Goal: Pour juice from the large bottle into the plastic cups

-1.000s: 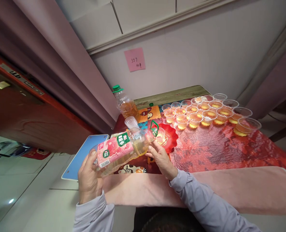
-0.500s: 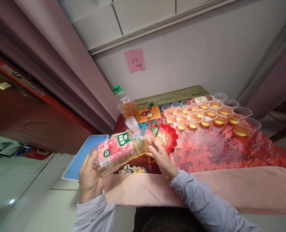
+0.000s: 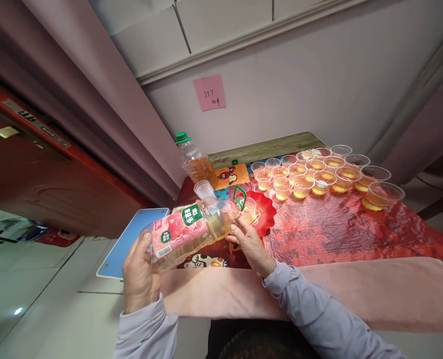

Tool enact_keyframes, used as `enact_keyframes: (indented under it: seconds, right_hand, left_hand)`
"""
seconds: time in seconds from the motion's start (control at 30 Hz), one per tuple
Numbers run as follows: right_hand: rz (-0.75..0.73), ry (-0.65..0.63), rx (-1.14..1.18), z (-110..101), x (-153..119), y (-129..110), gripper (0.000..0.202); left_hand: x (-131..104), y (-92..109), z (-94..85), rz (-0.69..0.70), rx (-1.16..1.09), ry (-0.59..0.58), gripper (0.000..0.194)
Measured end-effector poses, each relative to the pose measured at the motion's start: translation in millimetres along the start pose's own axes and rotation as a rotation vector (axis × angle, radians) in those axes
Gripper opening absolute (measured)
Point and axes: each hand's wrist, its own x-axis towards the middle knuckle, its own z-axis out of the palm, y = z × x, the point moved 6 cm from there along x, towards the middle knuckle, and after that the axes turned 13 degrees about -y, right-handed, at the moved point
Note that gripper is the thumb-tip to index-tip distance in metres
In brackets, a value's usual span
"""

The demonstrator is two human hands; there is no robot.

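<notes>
A large clear juice bottle (image 3: 184,229) with a pink and green label lies tilted sideways in front of me, some pale yellow liquid inside. My left hand (image 3: 141,274) is closed around its base. Under the neck, my right hand (image 3: 249,244) holds the bottle with thumb and fingertips; the far fingers are partly hidden. A green handle ring (image 3: 240,198) stands up at the neck. Just beyond it sits a red scalloped bowl (image 3: 268,217), with a clear cup and thin strands visible in it. A stack of clear plastic cups (image 3: 203,189) leans behind the bottle.
Several clear cups of yellow drink (image 3: 303,186) stand in rows at the back right of the red-covered table (image 3: 319,229). A second juice bottle (image 3: 197,167) with a green cap stands back left. A pink cloth (image 3: 356,289) covers the front edge; a blue board (image 3: 131,242) is left.
</notes>
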Motion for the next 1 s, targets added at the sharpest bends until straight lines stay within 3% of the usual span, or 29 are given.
enact_keyframes:
  seconds: [1.0]
  right_hand:
    - [0.0,-0.013,0.009,0.3,-0.1,0.6,0.062]
  left_hand:
    - [-5.8,4.1,2.3,0.012,0.017,0.018,0.045]
